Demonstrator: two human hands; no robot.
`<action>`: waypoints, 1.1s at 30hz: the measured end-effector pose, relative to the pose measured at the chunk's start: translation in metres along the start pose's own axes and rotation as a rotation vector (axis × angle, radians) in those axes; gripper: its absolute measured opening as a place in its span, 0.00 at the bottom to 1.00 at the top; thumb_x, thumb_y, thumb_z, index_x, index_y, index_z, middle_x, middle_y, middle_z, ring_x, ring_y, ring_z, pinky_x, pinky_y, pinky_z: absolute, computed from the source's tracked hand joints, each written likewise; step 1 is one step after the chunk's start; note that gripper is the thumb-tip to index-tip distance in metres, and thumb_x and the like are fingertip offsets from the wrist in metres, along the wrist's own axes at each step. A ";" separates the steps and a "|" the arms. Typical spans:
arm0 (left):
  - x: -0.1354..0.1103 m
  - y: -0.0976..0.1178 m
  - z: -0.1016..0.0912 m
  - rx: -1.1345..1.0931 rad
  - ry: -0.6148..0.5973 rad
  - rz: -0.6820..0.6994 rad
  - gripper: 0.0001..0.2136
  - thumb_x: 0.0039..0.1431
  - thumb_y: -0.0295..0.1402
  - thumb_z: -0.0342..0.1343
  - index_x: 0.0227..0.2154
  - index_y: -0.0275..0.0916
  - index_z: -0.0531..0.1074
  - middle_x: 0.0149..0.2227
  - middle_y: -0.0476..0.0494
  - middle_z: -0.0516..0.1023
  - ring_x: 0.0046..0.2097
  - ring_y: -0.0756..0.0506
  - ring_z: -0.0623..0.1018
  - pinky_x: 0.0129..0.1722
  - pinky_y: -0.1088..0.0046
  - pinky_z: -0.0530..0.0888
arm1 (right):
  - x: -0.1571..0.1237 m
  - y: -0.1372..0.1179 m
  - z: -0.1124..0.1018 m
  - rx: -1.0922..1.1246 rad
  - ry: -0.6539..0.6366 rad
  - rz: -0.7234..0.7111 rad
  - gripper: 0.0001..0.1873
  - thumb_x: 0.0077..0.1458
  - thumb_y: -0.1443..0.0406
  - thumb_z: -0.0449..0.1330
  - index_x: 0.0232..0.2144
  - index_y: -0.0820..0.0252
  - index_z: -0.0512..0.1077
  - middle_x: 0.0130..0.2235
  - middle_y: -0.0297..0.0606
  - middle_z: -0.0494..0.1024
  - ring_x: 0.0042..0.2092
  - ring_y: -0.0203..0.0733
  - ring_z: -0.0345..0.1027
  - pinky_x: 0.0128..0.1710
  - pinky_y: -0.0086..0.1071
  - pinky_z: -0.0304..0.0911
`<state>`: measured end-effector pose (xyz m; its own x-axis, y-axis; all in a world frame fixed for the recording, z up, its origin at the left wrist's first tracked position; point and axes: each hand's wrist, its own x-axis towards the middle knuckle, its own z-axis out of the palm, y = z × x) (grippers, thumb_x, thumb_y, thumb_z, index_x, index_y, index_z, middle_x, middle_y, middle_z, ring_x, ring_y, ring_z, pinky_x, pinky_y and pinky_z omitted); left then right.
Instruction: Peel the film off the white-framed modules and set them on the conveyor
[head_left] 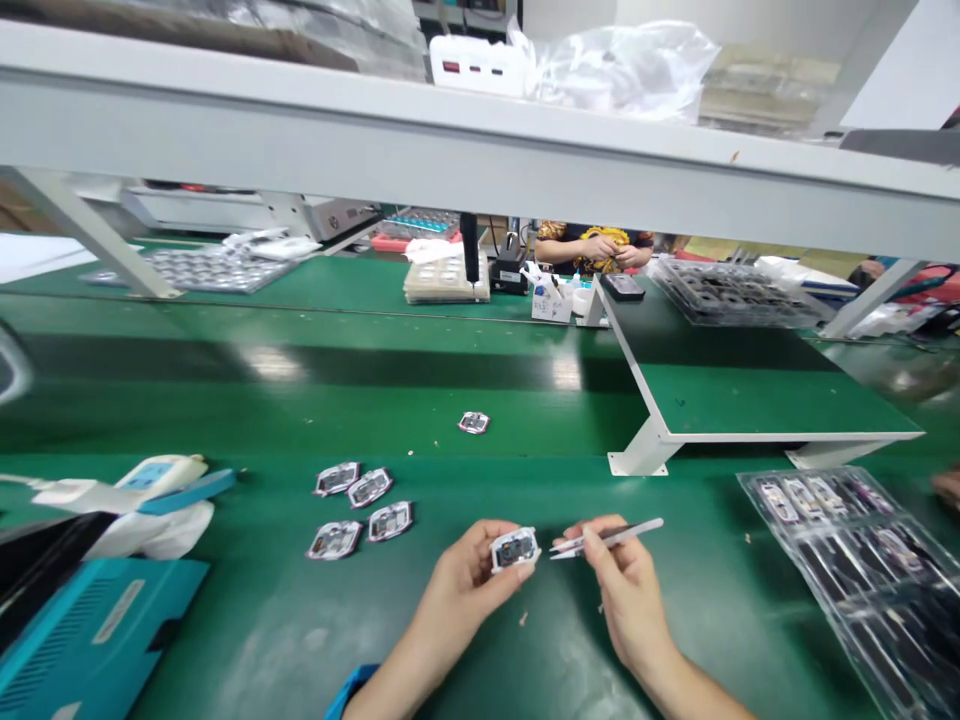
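Observation:
My left hand (pixel 474 575) is closed around the edges of a small white-framed electronic module (pixel 515 549), its dark inner circuitry facing up toward me. Between the thumb and fingers of my right hand (pixel 621 580) is a pair of metal tweezers (pixel 609 537). Their tips point left and stop just short of the module, a little apart from each other. Several similar modules (pixel 334 540) lie flat on the green mat to the left of my hands. One more module (pixel 474 422) lies farther off, on the green surface straight ahead.
A clear compartment tray (pixel 847 570) with several modules lies at the right. Behind it stands a low green-topped stand (pixel 765 400) with white legs. A teal box (pixel 82 640) sits at the left. A white shelf beam (pixel 480 170) crosses above; a person's hands (pixel 609 250) show beyond.

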<state>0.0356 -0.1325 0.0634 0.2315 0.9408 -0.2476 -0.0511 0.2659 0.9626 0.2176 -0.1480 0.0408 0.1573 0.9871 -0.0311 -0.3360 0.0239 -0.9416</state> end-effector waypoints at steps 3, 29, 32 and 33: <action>0.000 -0.001 0.000 0.001 0.004 0.004 0.17 0.45 0.39 0.68 0.35 0.37 0.72 0.29 0.48 0.77 0.31 0.48 0.72 0.32 0.74 0.68 | 0.000 0.000 -0.001 0.000 -0.015 -0.047 0.09 0.55 0.59 0.66 0.32 0.58 0.75 0.33 0.38 0.82 0.36 0.44 0.78 0.40 0.35 0.72; -0.010 -0.011 0.018 0.062 -0.087 0.016 0.12 0.47 0.32 0.65 0.34 0.38 0.69 0.30 0.49 0.75 0.32 0.47 0.73 0.31 0.75 0.66 | -0.013 -0.009 0.008 -0.053 -0.121 -0.285 0.00 0.57 0.66 0.65 0.33 0.56 0.76 0.34 0.38 0.81 0.38 0.44 0.78 0.40 0.37 0.75; -0.009 -0.010 0.017 0.080 -0.081 0.021 0.12 0.47 0.33 0.65 0.33 0.38 0.70 0.29 0.49 0.75 0.31 0.47 0.72 0.31 0.74 0.66 | -0.013 -0.009 0.007 -0.057 -0.127 -0.290 0.01 0.57 0.67 0.64 0.34 0.55 0.76 0.35 0.37 0.80 0.38 0.43 0.78 0.41 0.37 0.74; -0.009 -0.009 0.016 0.082 -0.082 0.021 0.12 0.47 0.34 0.65 0.33 0.38 0.70 0.29 0.49 0.75 0.31 0.47 0.72 0.31 0.74 0.66 | -0.013 -0.008 0.006 -0.056 -0.132 -0.291 0.02 0.57 0.67 0.64 0.34 0.55 0.76 0.35 0.37 0.80 0.39 0.43 0.78 0.42 0.36 0.74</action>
<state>0.0500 -0.1469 0.0586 0.3103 0.9248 -0.2203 0.0220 0.2247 0.9742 0.2124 -0.1602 0.0511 0.1165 0.9522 0.2823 -0.2424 0.3029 -0.9217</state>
